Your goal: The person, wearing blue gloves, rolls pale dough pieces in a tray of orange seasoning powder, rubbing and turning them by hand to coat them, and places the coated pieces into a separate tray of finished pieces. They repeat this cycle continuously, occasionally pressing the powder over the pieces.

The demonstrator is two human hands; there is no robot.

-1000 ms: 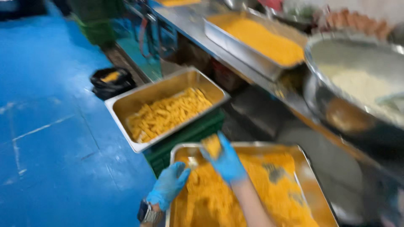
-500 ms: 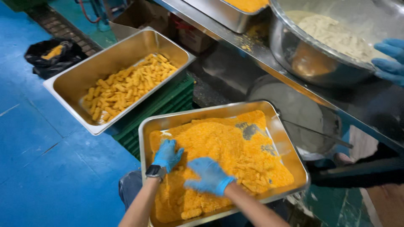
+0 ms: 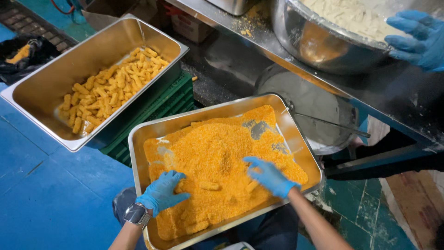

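Two coated sticks [image 3: 209, 185] lie between my hands, long axis three-to-nine. My right hand [image 3: 269, 176], flat and released, hovers nearer; my left hand [image 3: 163, 192] presses open-fingered into the crumbs [image 3: 217, 148] at eight o'clock.

The left hand [image 3: 163, 193] and the right hand [image 3: 269, 176] wear light blue gloves, and a dark watch [image 3: 135, 214] with a silvery rim sits at the left wrist. The crumbs [image 3: 217, 157] are bright orange, in a shiny silver-grey tray [image 3: 138, 139]. The coated sticks [image 3: 108, 88] are a paler yellow-orange, in a second silver tray [image 3: 41, 88] on a dark green crate [image 3: 157, 109]. The floor [image 3: 51, 194] is painted blue. A co-worker's hand [image 3: 416, 39] also wears a blue glove, beside a steel bowl [image 3: 323, 46] of off-white pieces.
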